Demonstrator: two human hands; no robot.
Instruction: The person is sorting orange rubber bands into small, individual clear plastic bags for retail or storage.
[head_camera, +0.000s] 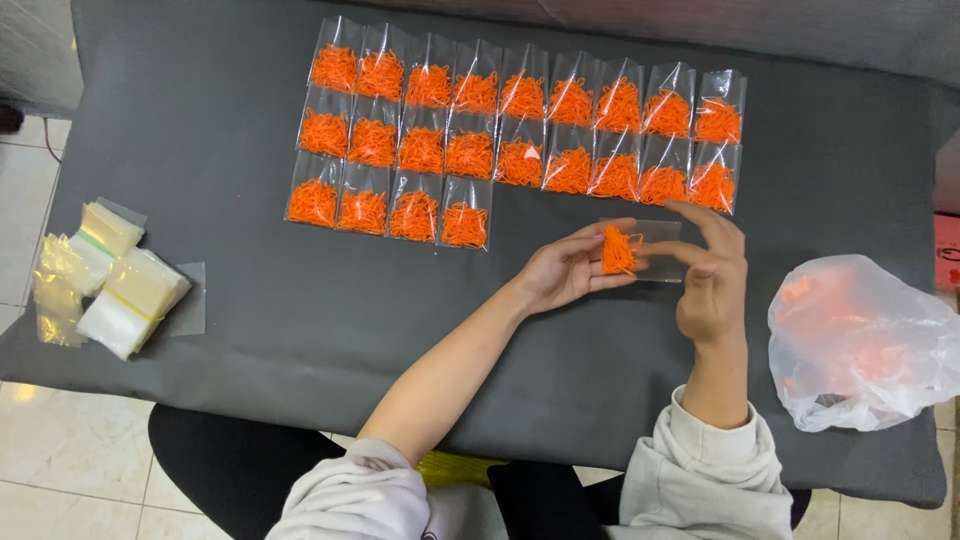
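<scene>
**Hands holding a small bag of orange bands over a dark table**

The left hand (565, 272) and the right hand (712, 275) are holding a small clear bag (645, 250) between them, with a clump of orange rubber bands (619, 250) sitting inside it. Filled bags (500, 135) are lying in three rows on the dark table (250, 150) just beyond the hands. Stacks of empty bags (120, 280) are resting at the left edge, and a white plastic sack (860, 345) is sitting at the right.

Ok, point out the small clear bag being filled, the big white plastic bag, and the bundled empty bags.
small clear bag (660, 250): head view, its clear right half.
big white plastic bag (865, 345): head view, its middle.
bundled empty bags (135, 300): head view, nearest stack's top.
</scene>
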